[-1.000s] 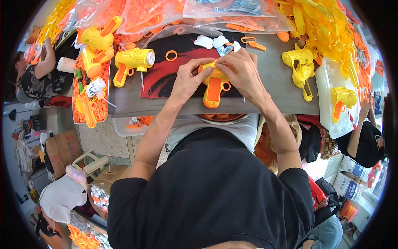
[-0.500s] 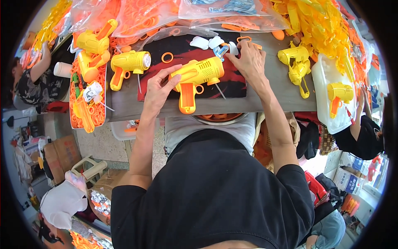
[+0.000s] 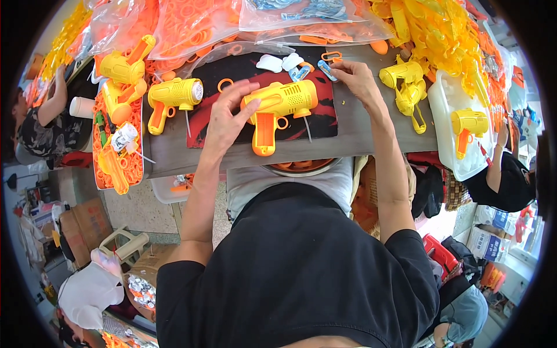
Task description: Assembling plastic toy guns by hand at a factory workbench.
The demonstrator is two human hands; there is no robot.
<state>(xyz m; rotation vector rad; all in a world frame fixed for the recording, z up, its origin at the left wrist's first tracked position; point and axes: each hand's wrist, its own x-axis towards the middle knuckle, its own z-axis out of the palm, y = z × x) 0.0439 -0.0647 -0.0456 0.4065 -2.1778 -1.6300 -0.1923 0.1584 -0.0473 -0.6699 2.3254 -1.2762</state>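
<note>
A yellow toy bubble gun (image 3: 284,100) with an orange handle lies near the front of the dark red-and-black mat (image 3: 217,110). My left hand (image 3: 225,119) holds its rear end, thumb on the yellow body and fingers behind. At the mat's far right, my right hand (image 3: 361,86) pinches the edge of a small blue-and-white piece (image 3: 326,71). Beside it lie a similar blue piece (image 3: 299,73) and two white pieces, one a rounded white piece (image 3: 270,63). An orange ring (image 3: 225,85) rests beyond my left fingers.
Another yellow toy gun (image 3: 174,95) stands left of the mat, near a box of orange parts (image 3: 142,162). Yellow housings (image 3: 406,87) lie to the right, before a white bin (image 3: 444,124). Plastic bags of orange parts (image 3: 197,26) line the back. Other people work at both sides.
My right hand has shifted slightly right, and the piece at its fingertips now shows a blue face. The toy gun has stayed almost in place under my left hand. The view has shifted slightly.
</note>
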